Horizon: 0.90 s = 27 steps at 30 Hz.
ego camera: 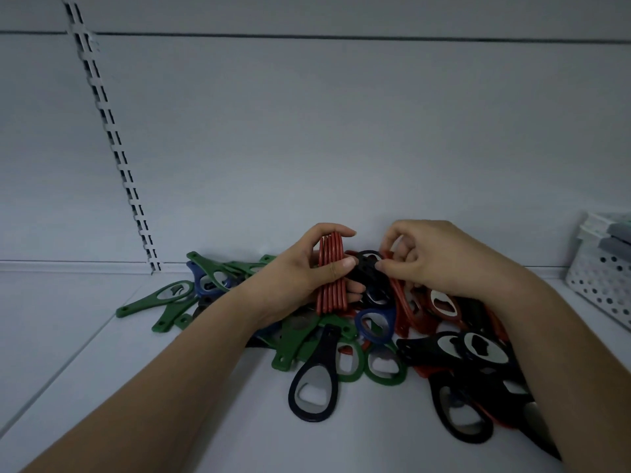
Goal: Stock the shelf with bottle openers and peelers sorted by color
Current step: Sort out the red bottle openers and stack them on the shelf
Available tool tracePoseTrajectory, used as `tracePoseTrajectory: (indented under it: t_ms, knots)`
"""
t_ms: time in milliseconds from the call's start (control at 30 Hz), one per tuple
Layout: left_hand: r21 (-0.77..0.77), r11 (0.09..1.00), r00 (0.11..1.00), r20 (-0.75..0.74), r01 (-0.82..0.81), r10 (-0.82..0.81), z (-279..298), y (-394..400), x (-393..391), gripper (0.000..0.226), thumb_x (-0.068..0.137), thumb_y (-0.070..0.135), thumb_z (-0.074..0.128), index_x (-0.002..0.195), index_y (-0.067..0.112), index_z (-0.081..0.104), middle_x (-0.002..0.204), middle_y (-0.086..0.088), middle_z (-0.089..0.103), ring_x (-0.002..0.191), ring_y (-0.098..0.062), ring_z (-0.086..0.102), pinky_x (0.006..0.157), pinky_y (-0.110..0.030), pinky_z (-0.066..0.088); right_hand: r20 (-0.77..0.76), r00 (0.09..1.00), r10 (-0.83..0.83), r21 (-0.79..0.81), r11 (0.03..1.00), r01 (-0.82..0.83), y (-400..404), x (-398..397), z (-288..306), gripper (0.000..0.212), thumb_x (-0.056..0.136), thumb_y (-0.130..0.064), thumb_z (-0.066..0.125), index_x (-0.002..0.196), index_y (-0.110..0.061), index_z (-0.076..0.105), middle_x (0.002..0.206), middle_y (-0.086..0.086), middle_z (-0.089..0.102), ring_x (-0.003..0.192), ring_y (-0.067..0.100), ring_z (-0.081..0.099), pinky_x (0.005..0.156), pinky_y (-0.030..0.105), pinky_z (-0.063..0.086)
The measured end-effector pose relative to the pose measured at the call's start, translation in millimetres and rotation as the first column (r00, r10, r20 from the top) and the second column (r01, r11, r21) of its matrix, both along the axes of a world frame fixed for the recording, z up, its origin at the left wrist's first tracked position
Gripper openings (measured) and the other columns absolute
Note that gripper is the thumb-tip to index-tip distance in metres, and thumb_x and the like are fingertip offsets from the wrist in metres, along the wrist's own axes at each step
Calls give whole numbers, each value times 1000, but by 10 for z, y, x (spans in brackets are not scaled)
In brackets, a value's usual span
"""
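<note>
— Left hand [300,278] first: what has it got?
— Its fingers and thumb are wrapped round a stack of red bottle openers [332,274], held on edge and pressed together, upright above the pile; the thumb lies across the front of the stack.
— And the right hand [440,257]?
— Curled, with thumb and fingertips pinching a red opener [397,295] at the top of the heap, right beside a black opener [368,271] that sits between the two hands; the red one slopes down toward the viewer from the pinch.
— Where does the rest of the stock lie?
— In a mixed pile [375,339] on the white shelf [102,387], under and in front of both hands; green openers [160,298] fan out to the left, with a blue one [205,281] among them; a blue opener [375,324] lies just below the held stack; a dark, long-handled one [316,380] lies nearest the viewer, its metal-lined loop toward the camera; black and red ones [471,349] overlap under the right forearm.
— Anything beyond the pile?
— The shelf's pale back panel [341,131] rises close behind the hands, with a slotted upright strip [112,141] running down it at the left; a white perforated basket [604,274] stands at the far right edge, only partly in view.
</note>
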State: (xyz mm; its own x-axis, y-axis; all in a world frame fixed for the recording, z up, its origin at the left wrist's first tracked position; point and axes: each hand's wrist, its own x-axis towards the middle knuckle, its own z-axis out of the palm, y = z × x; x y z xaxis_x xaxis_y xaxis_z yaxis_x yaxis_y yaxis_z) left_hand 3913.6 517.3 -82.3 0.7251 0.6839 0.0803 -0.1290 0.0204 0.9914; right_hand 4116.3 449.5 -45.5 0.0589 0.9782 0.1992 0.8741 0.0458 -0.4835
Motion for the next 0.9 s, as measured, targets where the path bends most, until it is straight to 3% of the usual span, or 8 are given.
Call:
tracePoseTrajectory:
  t_ms: [133,333,533,700,833,900]
  knots:
    - [47,999,1000,-6,7,-7,-14,10,0,40,87,14,65,126,21,58,115,-20,64,96,-36,71,84,-46,59,-31,1000,4,24,1000,-3,-25,24,45,2,91,-32,68,89,-31,68,71,-7,71,57,1,66,64,23,51]
    - [88,996,1000,4,6,-7,-32,27,7,41,87,13,66,127,21,61,120,-26,60,99,-39,70,89,-54,56,-194,978,-70,117,989,94,-47,71,100,12,93,-33,66,86,-23,68,67,-4,73,58,3,69,59,12,46]
    - [84,996,1000,16,-11,10,-65,67,27,43,87,11,68,128,19,60,123,-25,62,105,-42,68,92,-59,52,-420,902,-99,216,955,205,-79,73,155,14,90,-28,70,86,-15,70,66,1,74,61,12,73,63,21,55]
    - [46,998,997,71,-43,40,-76,82,33,47,83,13,70,128,18,59,122,-24,63,106,-39,68,90,-54,55,-623,781,-50,306,903,301,-96,25,192,14,90,-22,72,87,-8,71,70,4,75,67,17,75,73,30,59]
    - [-72,994,976,196,-80,93,-84,104,52,44,90,13,63,133,20,57,124,-21,65,107,-41,67,86,-46,58,-729,684,25,254,938,235,-57,-184,111,12,90,-12,71,85,-3,64,79,10,75,72,21,76,70,27,60]
    - [-147,982,953,258,-121,157,-59,100,58,39,95,17,58,134,21,55,124,-19,65,103,-38,69,83,-44,60,-691,721,48,246,954,172,-38,-336,24,15,89,-11,71,86,0,61,85,9,75,71,20,76,69,28,61]
